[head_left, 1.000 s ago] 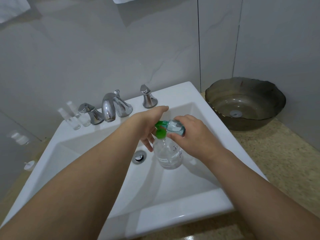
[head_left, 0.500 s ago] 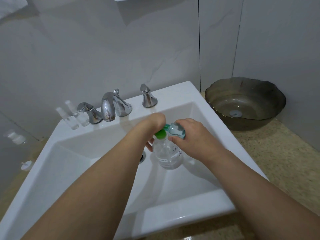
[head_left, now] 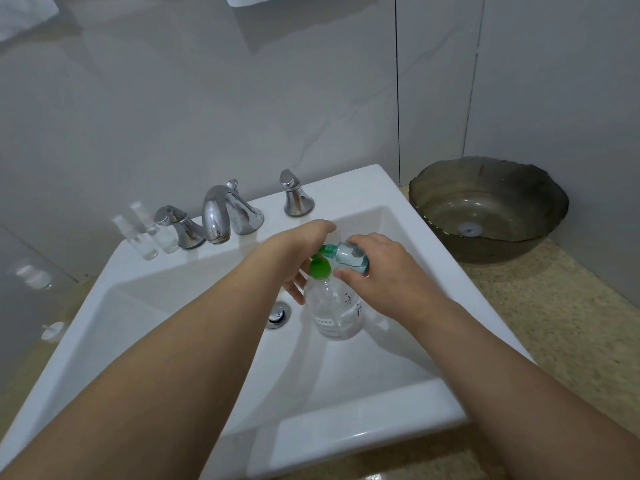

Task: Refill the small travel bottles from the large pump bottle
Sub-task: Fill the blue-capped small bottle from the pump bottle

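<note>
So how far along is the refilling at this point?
Done: nothing that can be confirmed. In hand: the right hand holds a small teal bottle at the green pump of the large bottle, the left hand on the pump. Left: two clear spray bottles on the sink ledge.

Dim, flat indoor light with a cool grey-green cast. Soft glare on the glossy wall tiles [head_left: 194,109], where a towel's reflection shows as a dark patch. Bright highlights on the chrome tap [head_left: 216,216] and along the front rim of the white sink [head_left: 346,441]. Soft, faint shadows under the forearms inside the basin. Wide-angle bending: sink edges splay and tile joints lean toward the corners. Centre fairly sharp; the clear small bottles [head_left: 145,233] by the tap look hazy, and corners smear.
</note>
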